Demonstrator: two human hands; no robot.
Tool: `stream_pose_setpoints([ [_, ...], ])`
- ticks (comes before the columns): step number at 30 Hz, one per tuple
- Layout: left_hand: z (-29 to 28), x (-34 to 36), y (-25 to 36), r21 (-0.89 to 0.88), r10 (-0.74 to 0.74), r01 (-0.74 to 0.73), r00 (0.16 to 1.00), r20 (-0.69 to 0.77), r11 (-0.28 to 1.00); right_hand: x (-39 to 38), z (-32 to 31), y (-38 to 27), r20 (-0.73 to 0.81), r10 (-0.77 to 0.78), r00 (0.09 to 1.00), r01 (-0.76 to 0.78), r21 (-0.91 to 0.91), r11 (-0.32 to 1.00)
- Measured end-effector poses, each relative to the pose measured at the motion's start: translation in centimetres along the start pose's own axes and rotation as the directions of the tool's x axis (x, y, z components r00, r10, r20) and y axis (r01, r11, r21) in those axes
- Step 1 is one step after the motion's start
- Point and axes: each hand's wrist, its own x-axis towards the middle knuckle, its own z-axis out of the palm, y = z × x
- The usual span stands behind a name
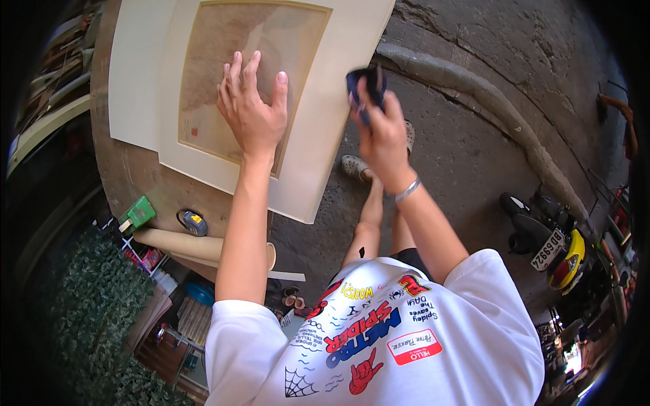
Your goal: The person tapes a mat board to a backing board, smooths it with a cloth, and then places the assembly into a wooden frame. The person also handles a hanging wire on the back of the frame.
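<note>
A faded brown print [210,64] with a small red mark sits within a wide cream mat [325,88]. Over the print, my left hand [256,111] has its fingers spread and holds nothing; it seems to rest on the surface. My right hand [382,132], a silvery band at its wrist, is raised just off the mat's right edge. Its fingers are wrapped round a dark blue and black handheld object [367,84], blurred by motion, so its kind is unclear. Another white board [135,81] lies partly under the mat.
On the brown table [115,169] are a tape measure [193,222] and a green-handled tool [137,214]. A long pale tube [179,243] lies along its near edge. A yellow and black motorcycle [565,260] stands at the right, by a raised concrete kerb [487,95].
</note>
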Motion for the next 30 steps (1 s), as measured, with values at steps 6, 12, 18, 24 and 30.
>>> stream_pose_setpoints([
  [6, 0.2, 0.0, -0.2, -0.024, 0.007, -0.007, 1.0, 0.002, 1.0, -9.5, 1.3, -4.9, 0.173, 0.091, 0.981, -0.094, 0.008, 0.996],
  [12, 0.7, 0.1, -0.3, -0.05, 0.032, -0.033, 0.999, -0.017, 0.998, -19.0, 2.5, -7.1, 0.346, -0.027, 0.938, -0.029, 0.156, 0.987],
  [18, 1.0, 0.0, -0.8, -0.061, 0.044, -0.046, 0.998, -0.043, 0.997, -17.9, -1.6, -10.5, 0.39, 0.233, 0.891, -0.325, 0.19, 0.926],
  [24, 1.0, 0.0, -0.4, -0.06, 0.031, -0.033, 0.999, -0.034, 0.998, -11.3, 1.5, -10.4, 0.159, 0.401, 0.902, -0.43, 0.265, 0.863],
  [30, 1.0, 0.0, -0.5, -0.065, 0.034, -0.036, 0.998, -0.044, 0.997, -16.7, 2.8, -13.6, 0.252, 0.518, 0.818, -0.576, 0.339, 0.744],
])
